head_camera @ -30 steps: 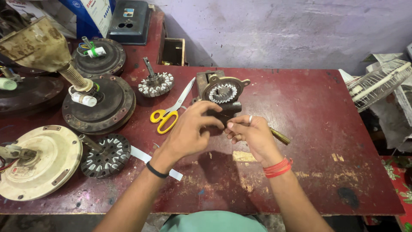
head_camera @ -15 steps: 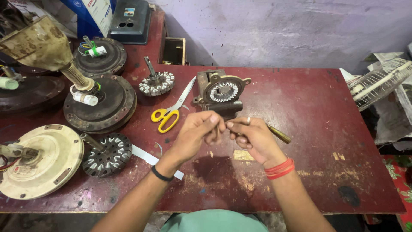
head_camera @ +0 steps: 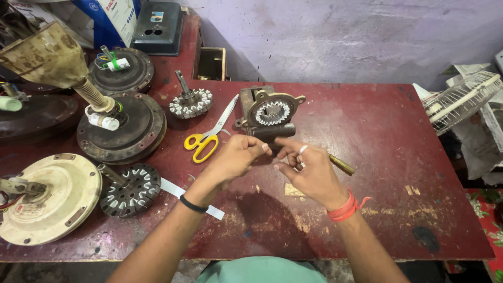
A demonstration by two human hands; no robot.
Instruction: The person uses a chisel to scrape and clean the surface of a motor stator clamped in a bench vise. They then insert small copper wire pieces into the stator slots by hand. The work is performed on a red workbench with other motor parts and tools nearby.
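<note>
- A worn dark red wooden table fills the view, seen from above by the person sitting at its near edge.
- Left hand, a black band on its wrist, hovers over the middle of the table, fingers curled narrow with thumb and forefinger pinched together; whatever they pinch is too small to make out.
- Right hand, a red thread band on its wrist and a ring on one finger, sits just beside the left, fingertips nearly meeting it; its fingers are loosely bent, forefinger stretched towards the left hand.
- A thin brass-coloured rod lies on the table, partly hidden under the right hand.
- A white paper strip lies under the left forearm.
- Near the left edge: a round cream metal motor cover, and beside it a dark coil-wound stator ring.
- Just beyond the hands, mid-table: a rusty brown metal vice holding a toothed coil core.
- Left of the vice: yellow-handled scissors, closed.
- Farther left: a small white-toothed stator on a shaft and two dark round motor housings, the farther one by the far left corner.
</note>
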